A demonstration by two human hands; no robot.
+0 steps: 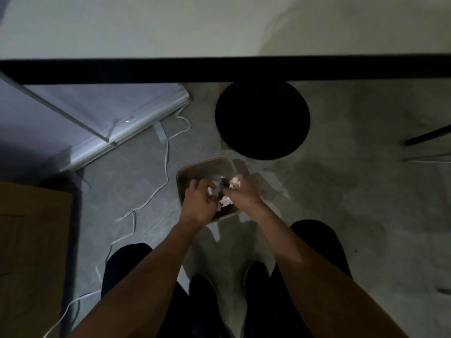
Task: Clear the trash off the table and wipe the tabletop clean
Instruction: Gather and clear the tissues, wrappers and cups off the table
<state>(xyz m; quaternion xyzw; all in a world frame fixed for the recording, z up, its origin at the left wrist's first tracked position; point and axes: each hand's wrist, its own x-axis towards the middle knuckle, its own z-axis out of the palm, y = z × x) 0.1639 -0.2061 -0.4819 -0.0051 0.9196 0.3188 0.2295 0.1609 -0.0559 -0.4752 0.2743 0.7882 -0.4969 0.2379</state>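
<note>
At the far left a brown cardboard box (31, 252) stands on the grey concrete floor (341, 191), with a pale folded panel (73, 118) leaning behind it. A thin white cable (156, 189) snakes across the floor between that panel and my legs. My left hand (197, 203) hangs over the small square bin with a pale rim (202, 164), fingers curled round a bit of crumpled white paper (209, 190). Just beside it, my right hand (241, 193) is also above the bin, fingers bent around another wad of crumpled white tissue (234, 182); more white scrap (225, 200) shows between the two hands, and I cannot tell whether it is held or lying inside the bin. The hands are close together, nearly touching. Beyond the bin sits a round black base (262, 120) under the table (219, 28), whose dark edge runs across the top. At right, a thin black leg (427, 136) slants over the floor.
</note>
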